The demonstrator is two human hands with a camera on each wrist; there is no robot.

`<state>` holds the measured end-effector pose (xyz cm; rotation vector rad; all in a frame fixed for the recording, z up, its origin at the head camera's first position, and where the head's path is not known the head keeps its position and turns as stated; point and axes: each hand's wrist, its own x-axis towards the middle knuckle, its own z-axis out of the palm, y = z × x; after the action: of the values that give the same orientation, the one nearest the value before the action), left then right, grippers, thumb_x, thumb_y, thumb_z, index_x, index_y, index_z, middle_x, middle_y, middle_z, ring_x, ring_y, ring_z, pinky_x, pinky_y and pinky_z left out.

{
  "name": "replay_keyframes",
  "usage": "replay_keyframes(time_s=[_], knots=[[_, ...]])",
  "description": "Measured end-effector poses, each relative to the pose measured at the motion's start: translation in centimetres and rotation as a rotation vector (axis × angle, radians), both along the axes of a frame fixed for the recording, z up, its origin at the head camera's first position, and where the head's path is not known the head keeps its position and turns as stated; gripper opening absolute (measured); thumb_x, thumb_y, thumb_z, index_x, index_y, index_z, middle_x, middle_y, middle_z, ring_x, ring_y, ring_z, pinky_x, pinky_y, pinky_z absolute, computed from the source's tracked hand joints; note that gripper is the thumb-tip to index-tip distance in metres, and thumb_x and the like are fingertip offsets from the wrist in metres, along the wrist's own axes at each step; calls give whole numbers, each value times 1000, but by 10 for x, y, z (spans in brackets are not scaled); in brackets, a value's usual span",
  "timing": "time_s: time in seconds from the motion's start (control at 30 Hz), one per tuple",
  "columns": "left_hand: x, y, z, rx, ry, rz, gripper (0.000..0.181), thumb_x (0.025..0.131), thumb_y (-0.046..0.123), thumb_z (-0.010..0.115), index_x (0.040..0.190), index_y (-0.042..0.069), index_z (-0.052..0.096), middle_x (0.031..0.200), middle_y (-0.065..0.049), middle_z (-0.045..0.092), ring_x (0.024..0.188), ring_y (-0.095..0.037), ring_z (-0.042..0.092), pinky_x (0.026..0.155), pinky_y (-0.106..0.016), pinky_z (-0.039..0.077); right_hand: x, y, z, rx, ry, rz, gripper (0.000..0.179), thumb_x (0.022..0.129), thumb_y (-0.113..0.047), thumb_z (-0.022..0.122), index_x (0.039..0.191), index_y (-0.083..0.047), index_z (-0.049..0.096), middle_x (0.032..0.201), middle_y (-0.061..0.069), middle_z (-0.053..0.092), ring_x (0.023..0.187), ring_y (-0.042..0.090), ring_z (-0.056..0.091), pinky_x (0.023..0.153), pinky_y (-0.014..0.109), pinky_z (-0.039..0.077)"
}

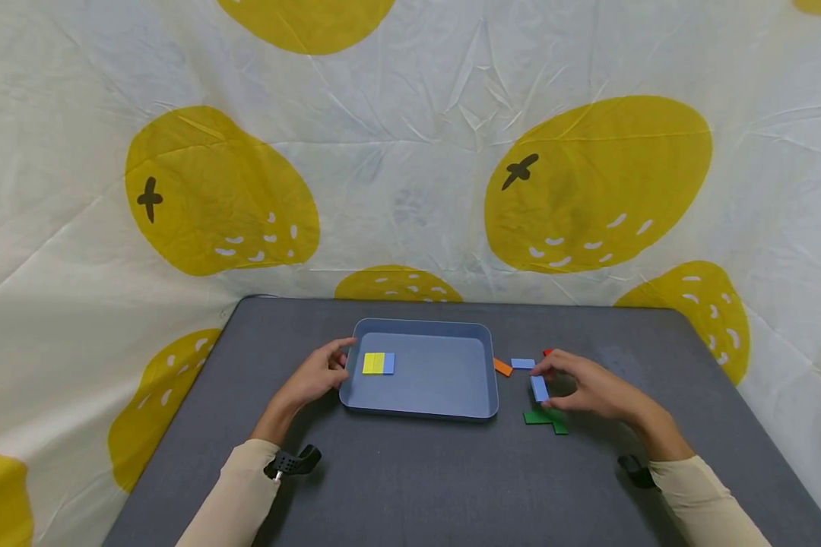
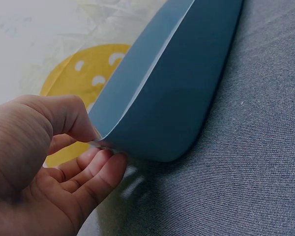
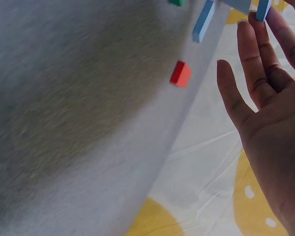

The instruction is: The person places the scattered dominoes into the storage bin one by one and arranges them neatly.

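My left hand [image 1: 315,374] pinches the left rim of a blue-grey tray [image 1: 438,380], finger over the edge in the left wrist view and other fingertips against the outer wall [image 2: 157,118]. Inside the tray, two yellow blocks [image 1: 373,363] and a blue block [image 1: 388,364] lie side by side. To the tray's right, my right hand [image 1: 591,386] holds another blue block [image 1: 539,389] between thumb and fingertips, above the table. That held block [image 3: 263,9] shows only at the top of the right wrist view.
Right of the tray lie an orange block [image 1: 502,368], a loose blue block [image 1: 523,364], a red block [image 1: 547,352] partly behind my right hand, and green blocks [image 1: 537,418] nearer me. The dark grey table [image 1: 410,486] meets a patterned cloth [image 1: 410,205] at its back.
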<state>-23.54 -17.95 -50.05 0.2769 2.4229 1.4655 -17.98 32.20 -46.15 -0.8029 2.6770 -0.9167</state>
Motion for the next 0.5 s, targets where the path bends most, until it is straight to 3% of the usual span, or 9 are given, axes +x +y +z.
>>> replay_keyframes(time_s=[0.3,0.5], knots=[[0,0,-2,-1,-7,12,67,87,-4,60,152,6,45,105,-14,50,85,-24,51,67,-33,51,-9,-15,4,-49,7,21,46,86,-29,81,126,-11,65,118,-4,61,106,29,62,92,47,53],[0,0,-1,-9,0,1,67,87,-3,60,152,6,45,104,-14,50,82,-24,52,66,-34,50,-13,-28,11,-42,43,26,44,87,-29,80,125,-13,66,115,-7,62,105,26,61,84,43,52]])
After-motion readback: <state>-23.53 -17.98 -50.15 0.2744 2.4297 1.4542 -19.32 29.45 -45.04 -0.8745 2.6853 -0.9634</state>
